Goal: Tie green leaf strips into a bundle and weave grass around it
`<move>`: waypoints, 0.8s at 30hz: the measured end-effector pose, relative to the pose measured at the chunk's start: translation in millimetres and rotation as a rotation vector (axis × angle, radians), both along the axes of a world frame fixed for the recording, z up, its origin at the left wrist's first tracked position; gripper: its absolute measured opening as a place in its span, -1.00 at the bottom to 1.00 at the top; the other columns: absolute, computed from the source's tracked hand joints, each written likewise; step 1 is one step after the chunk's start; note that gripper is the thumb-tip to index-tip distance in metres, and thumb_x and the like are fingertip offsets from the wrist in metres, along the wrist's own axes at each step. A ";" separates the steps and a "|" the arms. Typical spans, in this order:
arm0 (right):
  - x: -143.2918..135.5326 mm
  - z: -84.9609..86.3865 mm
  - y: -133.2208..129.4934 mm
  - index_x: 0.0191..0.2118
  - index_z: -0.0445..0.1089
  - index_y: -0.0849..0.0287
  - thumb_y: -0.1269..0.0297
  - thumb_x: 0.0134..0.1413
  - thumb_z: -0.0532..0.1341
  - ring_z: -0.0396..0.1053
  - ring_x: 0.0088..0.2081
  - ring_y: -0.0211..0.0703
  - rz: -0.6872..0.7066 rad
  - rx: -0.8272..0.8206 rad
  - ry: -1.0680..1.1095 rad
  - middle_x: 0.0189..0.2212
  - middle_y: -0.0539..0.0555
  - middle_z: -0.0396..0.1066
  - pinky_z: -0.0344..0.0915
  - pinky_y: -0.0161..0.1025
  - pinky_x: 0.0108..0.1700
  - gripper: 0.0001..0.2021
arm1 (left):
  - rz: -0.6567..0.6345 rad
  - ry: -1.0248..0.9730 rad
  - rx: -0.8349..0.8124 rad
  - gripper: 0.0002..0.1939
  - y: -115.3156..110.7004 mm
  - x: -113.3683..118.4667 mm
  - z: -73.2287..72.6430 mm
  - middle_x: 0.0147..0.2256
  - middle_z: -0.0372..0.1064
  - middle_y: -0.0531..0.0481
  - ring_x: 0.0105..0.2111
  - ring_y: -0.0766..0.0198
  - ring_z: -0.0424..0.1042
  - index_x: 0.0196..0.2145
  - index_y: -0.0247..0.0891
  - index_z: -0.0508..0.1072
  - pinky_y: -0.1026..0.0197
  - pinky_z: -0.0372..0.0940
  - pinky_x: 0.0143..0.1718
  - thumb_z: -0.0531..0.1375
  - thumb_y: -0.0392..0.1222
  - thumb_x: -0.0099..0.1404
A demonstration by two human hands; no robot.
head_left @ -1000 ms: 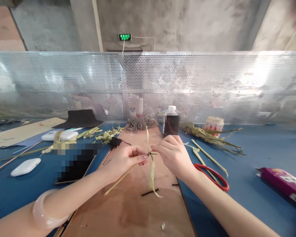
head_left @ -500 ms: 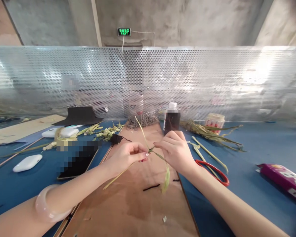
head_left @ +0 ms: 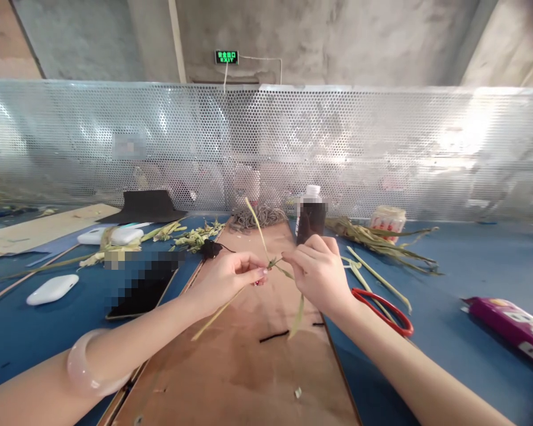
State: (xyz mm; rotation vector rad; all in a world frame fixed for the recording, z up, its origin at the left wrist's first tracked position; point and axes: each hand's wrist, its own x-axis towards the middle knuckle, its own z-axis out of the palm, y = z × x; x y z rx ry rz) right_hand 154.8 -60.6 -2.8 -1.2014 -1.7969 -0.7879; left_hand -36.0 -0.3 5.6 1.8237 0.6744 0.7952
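Between my hands, above a brown board [head_left: 231, 373], is a small knotted piece of pale green plant strips [head_left: 260, 228]. My left hand [head_left: 231, 281] pinches it near the knot between thumb and fingers. One strip end points up and away, and another hangs out below the left hand. My right hand [head_left: 317, 269] has its fingertips closed on a strip just right of the knot. A wider green end dangles under that hand. Red scissor handles [head_left: 384, 312] lie beside my right wrist, with loose strips [head_left: 379, 278] around them.
A dark bottle [head_left: 311, 216] and a heap of grey cord [head_left: 260, 218] stand at the back. Dried leaves [head_left: 382, 242] lie by a jar [head_left: 388, 220]. A phone [head_left: 144, 290], white case [head_left: 52, 290] and purple packet [head_left: 510, 325] are on the blue table [head_left: 444, 367].
Both hands stay at the knot with little movement. The right fingers have shifted slightly away from it, and the dangling end has swung a little left. The whole view has shifted slightly.
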 end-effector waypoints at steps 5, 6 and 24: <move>-12.9 -5.2 1.9 -0.45 0.40 0.19 0.44 0.12 0.16 0.23 -0.40 -0.17 0.058 -0.106 0.132 -0.54 0.01 0.43 0.06 -0.20 -0.28 -0.85 | 0.030 -0.083 -0.042 -0.73 -2.0 3.4 -1.5 -0.20 0.47 -0.06 -0.17 0.19 0.42 -0.22 -0.23 0.46 0.11 0.26 -0.08 0.26 -0.08 0.13; -15.9 -6.2 1.7 -0.45 0.40 0.18 0.44 0.11 0.16 0.23 -0.40 -0.17 0.075 -0.119 0.150 -0.54 0.01 0.43 0.07 -0.20 -0.28 -0.85 | 0.019 -0.097 -0.051 -0.72 -2.4 4.1 -1.8 -0.19 0.47 -0.07 -0.16 0.18 0.41 -0.22 -0.23 0.46 0.10 0.26 -0.08 0.27 -0.07 0.12; -23.9 -5.5 -5.8 -0.53 0.35 0.19 0.45 0.16 0.10 0.18 -0.39 -0.18 0.091 -0.048 -0.088 -0.58 0.02 0.37 0.09 -0.18 -0.22 -0.75 | 0.115 -0.024 0.033 -0.75 -1.5 -0.1 -12.3 -0.38 0.43 -0.02 -0.37 0.24 0.36 -0.34 -0.24 0.50 0.18 0.22 -0.27 0.24 -0.01 0.12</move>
